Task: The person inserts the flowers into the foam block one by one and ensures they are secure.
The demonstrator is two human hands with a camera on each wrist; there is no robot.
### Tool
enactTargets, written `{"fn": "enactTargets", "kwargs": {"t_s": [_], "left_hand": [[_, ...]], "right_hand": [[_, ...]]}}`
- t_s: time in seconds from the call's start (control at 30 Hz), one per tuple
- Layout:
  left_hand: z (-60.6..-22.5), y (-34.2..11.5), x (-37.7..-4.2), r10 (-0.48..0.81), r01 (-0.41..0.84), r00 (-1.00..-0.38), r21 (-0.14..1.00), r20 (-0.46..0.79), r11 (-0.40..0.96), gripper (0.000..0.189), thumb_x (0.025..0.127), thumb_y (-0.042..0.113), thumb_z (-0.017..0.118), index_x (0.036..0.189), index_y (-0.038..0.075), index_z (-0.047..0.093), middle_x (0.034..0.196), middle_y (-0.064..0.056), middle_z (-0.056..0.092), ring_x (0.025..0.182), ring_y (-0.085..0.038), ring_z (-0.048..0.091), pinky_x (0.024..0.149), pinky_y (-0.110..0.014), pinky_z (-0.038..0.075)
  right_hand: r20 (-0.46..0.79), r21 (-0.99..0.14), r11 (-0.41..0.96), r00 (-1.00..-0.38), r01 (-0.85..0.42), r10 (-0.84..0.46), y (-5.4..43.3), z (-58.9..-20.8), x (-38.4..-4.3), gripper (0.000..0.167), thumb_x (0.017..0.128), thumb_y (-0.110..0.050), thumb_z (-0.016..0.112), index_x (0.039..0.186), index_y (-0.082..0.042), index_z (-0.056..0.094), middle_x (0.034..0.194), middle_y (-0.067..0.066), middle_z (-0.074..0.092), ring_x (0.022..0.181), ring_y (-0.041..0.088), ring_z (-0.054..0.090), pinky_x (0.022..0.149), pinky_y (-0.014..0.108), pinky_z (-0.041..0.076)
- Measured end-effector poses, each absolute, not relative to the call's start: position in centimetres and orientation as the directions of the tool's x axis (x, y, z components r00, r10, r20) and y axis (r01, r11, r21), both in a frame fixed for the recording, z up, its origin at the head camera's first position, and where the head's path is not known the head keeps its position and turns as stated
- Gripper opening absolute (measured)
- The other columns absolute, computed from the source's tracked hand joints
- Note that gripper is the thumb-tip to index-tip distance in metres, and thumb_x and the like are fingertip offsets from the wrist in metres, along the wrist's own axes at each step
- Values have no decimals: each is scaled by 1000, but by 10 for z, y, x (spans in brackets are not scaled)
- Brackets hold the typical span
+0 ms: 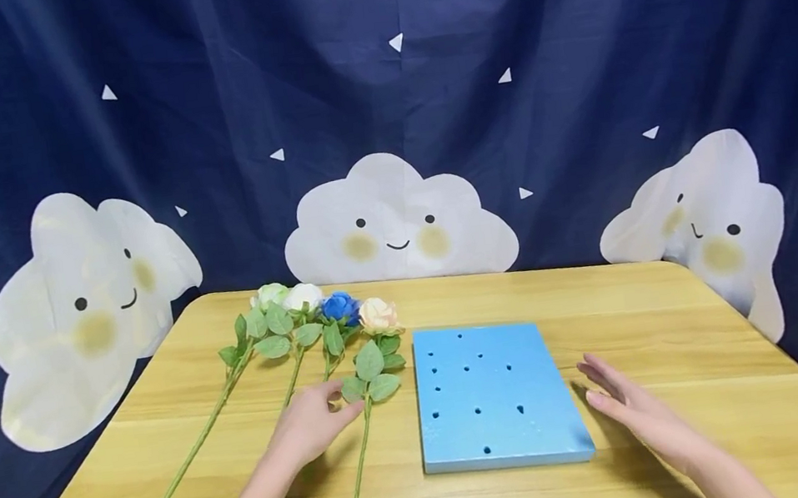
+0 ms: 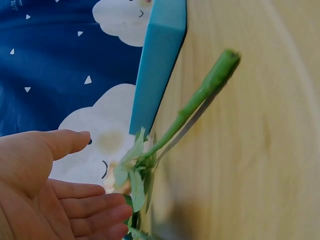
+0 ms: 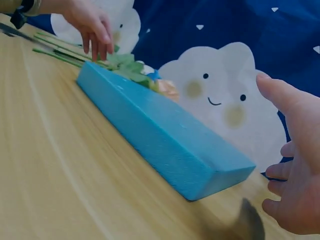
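On the table lie several artificial roses with long green stems: a pale peach rose (image 1: 379,316), a blue rose (image 1: 341,309), a white rose (image 1: 303,298) and a greenish-white rose (image 1: 269,295). My left hand (image 1: 312,424) hovers beside the peach rose's stem, thumb and fingers apart; in the left wrist view the left hand (image 2: 50,185) holds nothing, and its fingertips are near the leaves (image 2: 136,187). Right of the roses is a flat light-blue block (image 1: 537,433) with several small holes in its top. Past its right edge my right hand (image 1: 640,411) stays apart from it, fingers extended.
The wooden table (image 1: 737,398) reaches back to a dark blue curtain (image 1: 329,65) with white triangles and smiling clouds. The block's near side (image 3: 150,145) shows its thickness in the right wrist view.
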State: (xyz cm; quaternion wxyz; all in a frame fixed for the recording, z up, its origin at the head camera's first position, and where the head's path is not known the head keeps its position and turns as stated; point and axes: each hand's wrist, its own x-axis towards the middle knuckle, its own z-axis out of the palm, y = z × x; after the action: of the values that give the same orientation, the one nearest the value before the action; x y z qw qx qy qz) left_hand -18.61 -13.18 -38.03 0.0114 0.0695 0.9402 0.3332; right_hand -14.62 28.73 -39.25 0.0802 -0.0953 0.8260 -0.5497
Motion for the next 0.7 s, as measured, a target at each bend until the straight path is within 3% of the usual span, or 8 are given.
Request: {"fn": "enactTargets", "kwargs": {"t_s": [0.17, 0.33, 0.57, 0.7], "left_hand": [[-389, -125, -186, 158, 97, -987, 727, -16, 680, 55, 85, 33, 67, 122, -5, 55, 107, -14, 65, 97, -28, 61, 83, -45, 49], [-396, -120, -190, 138, 50, -989, 793, -44, 607, 53, 84, 30, 68, 121, -6, 56, 106, -13, 65, 100, -30, 59, 85, -45, 48], [-402, -114, -191, 108, -73, -986, 906, -129, 418, 49, 85, 18, 68, 120, -12, 53, 103, -16, 63, 82, -23, 62, 67, -35, 54], [-404, -110, -194, 87, -114, -984, 925, -156, 364, 41, 83, 10, 68, 113, -13, 54, 97, -17, 62, 76, -23, 63, 65, -36, 55]], "right_hand": [[-147, -937, 348, -941, 34, -306, 286, -398, -142, 69, 99, -19, 44, 147, 0, -2, 151, 24, 7, 137, 35, 4, 88, 4, 25], [-168, -939, 342, -927, 46, -336, 290, -400, -140, 69, 99, -19, 43, 147, -2, -3, 152, 23, 3, 136, 34, 0, 89, 4, 26], [-148, -946, 324, -927, 31, -344, 290, -401, -139, 66, 99, -18, 42, 148, -3, 0, 152, 23, 4, 135, 34, 0, 90, 4, 25], [-134, -947, 322, -928, 16, -346, 290, -402, -139, 64, 99, -17, 42, 148, -2, 3, 152, 22, 5, 135, 35, 1, 90, 4, 25]]}}
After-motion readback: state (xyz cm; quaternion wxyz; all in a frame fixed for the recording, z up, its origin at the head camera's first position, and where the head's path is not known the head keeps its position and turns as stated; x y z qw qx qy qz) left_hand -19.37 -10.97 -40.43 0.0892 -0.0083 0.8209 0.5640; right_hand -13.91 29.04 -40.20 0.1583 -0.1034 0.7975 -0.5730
